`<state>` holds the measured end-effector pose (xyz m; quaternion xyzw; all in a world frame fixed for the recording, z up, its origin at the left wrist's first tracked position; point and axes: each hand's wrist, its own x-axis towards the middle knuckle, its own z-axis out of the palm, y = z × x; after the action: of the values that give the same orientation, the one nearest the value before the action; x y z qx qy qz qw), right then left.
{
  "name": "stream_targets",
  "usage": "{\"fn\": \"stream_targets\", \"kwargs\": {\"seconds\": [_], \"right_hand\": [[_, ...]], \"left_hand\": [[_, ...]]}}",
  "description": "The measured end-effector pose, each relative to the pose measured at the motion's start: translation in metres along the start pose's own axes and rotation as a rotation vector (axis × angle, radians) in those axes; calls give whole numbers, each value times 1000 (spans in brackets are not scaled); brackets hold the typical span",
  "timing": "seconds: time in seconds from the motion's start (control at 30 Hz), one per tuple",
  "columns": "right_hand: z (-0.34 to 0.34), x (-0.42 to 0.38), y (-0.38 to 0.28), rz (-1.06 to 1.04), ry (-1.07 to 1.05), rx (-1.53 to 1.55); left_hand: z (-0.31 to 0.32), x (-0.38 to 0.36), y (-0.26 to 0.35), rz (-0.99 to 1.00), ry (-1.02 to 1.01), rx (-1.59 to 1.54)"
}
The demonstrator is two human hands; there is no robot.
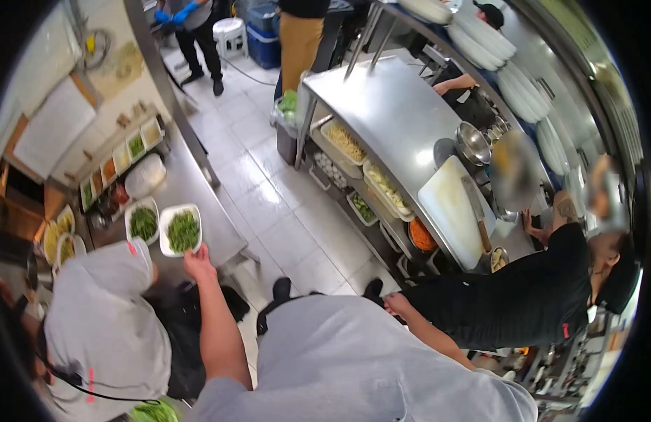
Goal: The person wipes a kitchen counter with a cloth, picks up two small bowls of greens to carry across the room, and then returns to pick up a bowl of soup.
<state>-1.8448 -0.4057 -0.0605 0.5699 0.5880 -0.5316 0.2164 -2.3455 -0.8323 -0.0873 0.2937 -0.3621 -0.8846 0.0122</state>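
Note:
My left hand (197,263) grips the near edge of a square white bowl (166,244) at the left counter's edge. Chopped leafy greens (183,231) fill this bowl. A second white bowl (154,205) with similar greens (143,223) stands just to its left. On the other side, my right hand (397,305) hangs low beside a co-worker's black clothing (480,302). Its fingers are curled, and whatever they may hold is hidden.
A co-worker in a grey shirt (104,316) is close on my left. At right, a steel table (371,95) carries a white cutting board (445,204), a knife (476,204) and a metal bowl (473,143). Food trays (387,190) sit below. A tiled floor aisle (276,197) runs between.

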Motion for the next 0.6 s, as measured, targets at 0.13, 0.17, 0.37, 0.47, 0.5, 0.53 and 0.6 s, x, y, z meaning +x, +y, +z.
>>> {"fn": "stream_targets", "kwargs": {"seconds": [0.13,0.17,0.37,0.47,0.5,0.53,0.6], "right_hand": [[6,-10,-13,-73,34,-15],[6,-11,-15,-143,45,-145],[-3,-11,-16,-234,66,-392],[-15,-8,-18,-433,22,-599],[-20,5,-6,-581,33,-574],[-17,9,-2,-561,103,-561],[-15,-8,-13,-559,140,-601]], "left_hand": [[18,-27,6,-30,66,-91],[18,-33,7,-37,68,-93],[11,-57,-14,-51,110,-106],[14,-107,-40,-46,-10,102],[5,-113,-58,-69,-144,173],[1,-121,-66,-97,-364,291],[12,-146,-84,-191,-336,530]]}}
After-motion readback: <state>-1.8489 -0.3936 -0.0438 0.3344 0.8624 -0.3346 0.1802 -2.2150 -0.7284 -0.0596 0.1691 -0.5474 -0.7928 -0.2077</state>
